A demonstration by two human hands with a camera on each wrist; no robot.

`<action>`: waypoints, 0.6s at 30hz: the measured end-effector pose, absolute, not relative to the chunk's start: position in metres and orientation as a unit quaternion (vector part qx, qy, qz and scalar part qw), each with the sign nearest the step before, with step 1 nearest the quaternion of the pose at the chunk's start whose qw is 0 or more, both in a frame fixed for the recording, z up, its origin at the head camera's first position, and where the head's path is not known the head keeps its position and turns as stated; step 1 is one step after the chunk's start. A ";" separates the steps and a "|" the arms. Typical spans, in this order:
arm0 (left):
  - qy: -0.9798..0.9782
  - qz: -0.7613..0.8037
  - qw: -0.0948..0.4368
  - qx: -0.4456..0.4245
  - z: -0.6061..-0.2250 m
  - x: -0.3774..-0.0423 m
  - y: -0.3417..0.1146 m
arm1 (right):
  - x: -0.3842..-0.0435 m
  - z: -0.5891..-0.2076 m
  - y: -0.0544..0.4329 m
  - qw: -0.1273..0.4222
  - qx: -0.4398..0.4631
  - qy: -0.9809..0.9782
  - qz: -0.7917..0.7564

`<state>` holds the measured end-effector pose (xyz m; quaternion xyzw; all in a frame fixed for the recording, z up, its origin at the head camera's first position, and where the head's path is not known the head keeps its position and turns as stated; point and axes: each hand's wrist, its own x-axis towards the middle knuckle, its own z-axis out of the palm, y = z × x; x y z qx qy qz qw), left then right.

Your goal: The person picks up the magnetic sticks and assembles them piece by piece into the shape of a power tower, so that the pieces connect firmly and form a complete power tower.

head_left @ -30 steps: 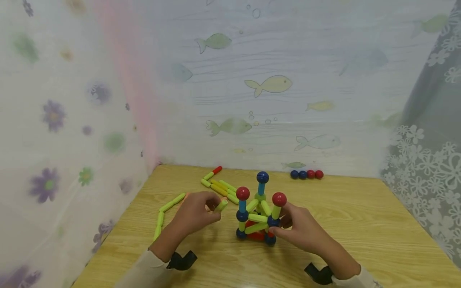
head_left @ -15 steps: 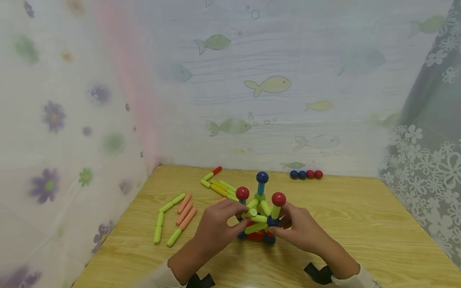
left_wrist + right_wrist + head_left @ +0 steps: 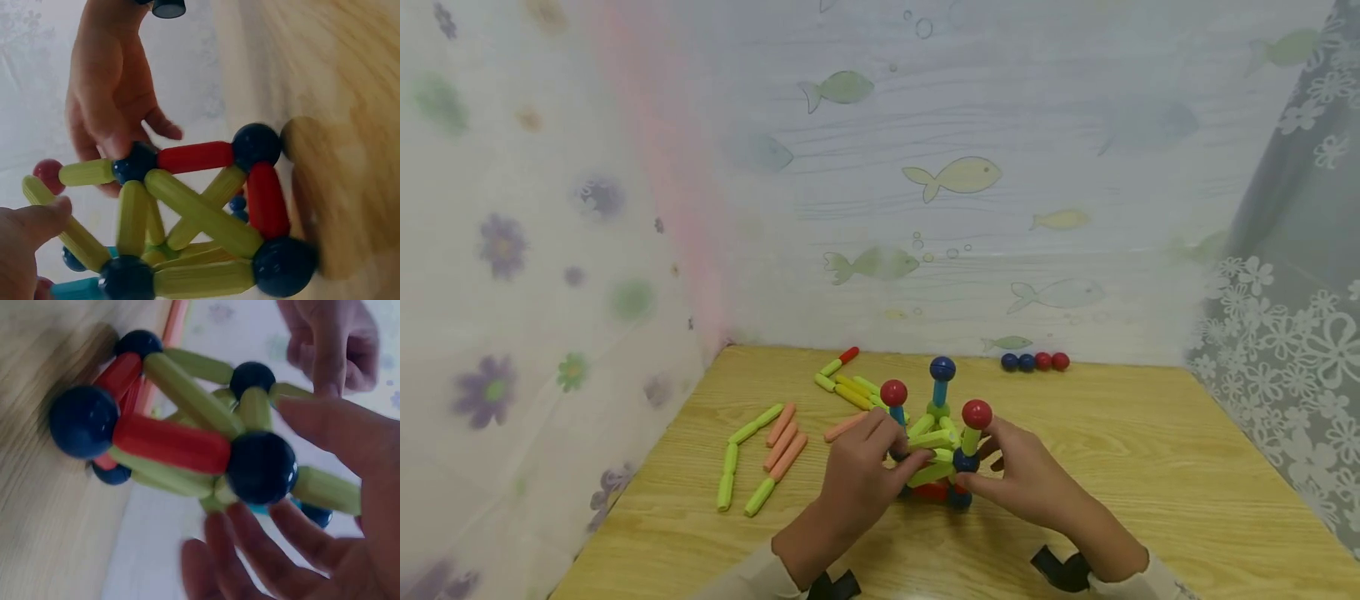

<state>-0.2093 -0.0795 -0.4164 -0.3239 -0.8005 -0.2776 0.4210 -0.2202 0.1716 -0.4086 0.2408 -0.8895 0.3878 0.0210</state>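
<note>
A magnetic rod-and-ball structure stands on the table, with red balls [image 3: 977,414] and a dark blue ball [image 3: 942,368] topping its uprights. My left hand [image 3: 859,471] pinches a yellow-green magnetic rod [image 3: 934,439] at the structure's upper front. In the left wrist view this rod [image 3: 78,237] slants with its lower end at a blue corner ball [image 3: 126,279]; whether they touch is hard to tell. My right hand [image 3: 1028,477] holds the right upper blue ball [image 3: 262,467] between thumb and fingers. Red rods [image 3: 172,444] join the lower balls. My left hand hides the structure's left front.
Loose yellow-green rods [image 3: 727,475] and orange rods [image 3: 787,457] lie at the left. Behind them are yellow rods [image 3: 853,395] and a red rod [image 3: 848,356]. A row of blue and red balls [image 3: 1042,361] sits near the back edge, before a fish-patterned curtain [image 3: 962,175].
My left hand has carried the yellow-green rod rightward to the structure and turned it to lie across the upper front. My right hand has stayed at the blue ball.
</note>
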 end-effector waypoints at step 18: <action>-0.827 -0.517 0.161 -0.153 -0.427 -0.219 -0.078 | -0.198 -0.400 0.153 0.192 0.220 -0.832 0.473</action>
